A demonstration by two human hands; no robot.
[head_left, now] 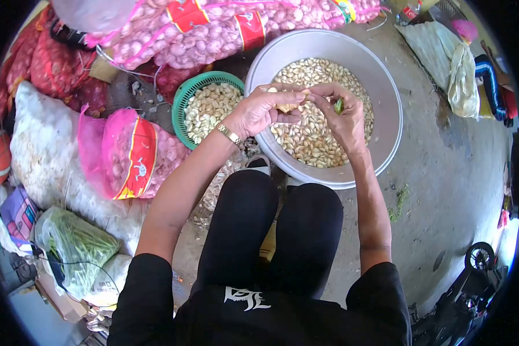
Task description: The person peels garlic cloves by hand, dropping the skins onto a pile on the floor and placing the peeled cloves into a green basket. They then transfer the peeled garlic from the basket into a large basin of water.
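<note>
My left hand [262, 112], with a watch at the wrist, is closed around garlic cloves [287, 106] over the near-left part of a large grey tub [390, 109]. My right hand [345, 115] meets it at the fingertips, pinched at a clove between the two hands. A small green-ended object [339, 106] shows in my right hand; the rest of it is hidden by the fingers. Below both hands, many loose garlic cloves [311, 141] lie in the tub. To the left, a green basket [180, 109] holds more pale cloves.
Pink net sacks of garlic [196, 49] line the far side, and another pink sack [138, 155] lies left. Papery skins [216, 184] are strewn by my legs. A clear bag of green stalks [77, 248] sits lower left, a motorcycle [467, 303] lower right.
</note>
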